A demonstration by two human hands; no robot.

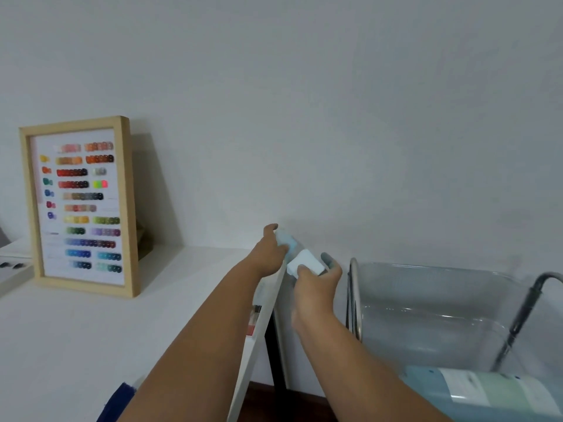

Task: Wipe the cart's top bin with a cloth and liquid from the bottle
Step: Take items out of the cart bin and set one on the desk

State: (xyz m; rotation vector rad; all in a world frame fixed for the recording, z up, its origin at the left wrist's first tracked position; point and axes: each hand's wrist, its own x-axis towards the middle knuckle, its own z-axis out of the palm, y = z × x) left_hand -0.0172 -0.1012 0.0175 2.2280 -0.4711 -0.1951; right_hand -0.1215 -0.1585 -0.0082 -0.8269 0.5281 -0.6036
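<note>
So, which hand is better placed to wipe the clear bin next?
Probably the right hand: it pinches the white cloth beside the bin. The left hand grips the bottle, farther away.

No text, brand, number or sign is legible anywhere in the head view. The pale label (475,388) on the blue-green container (499,400) in the bin's near corner is blurred beyond reading. Faint caption lines on the framed colour-sample chart (79,205), standing at the worktop's rear edge, cannot be resolved.

Clear glossy plastic bin (426,303) on shiny metal tubing (355,287); pale wooden frame (126,208); smooth matt white tabletop (91,330).
</note>
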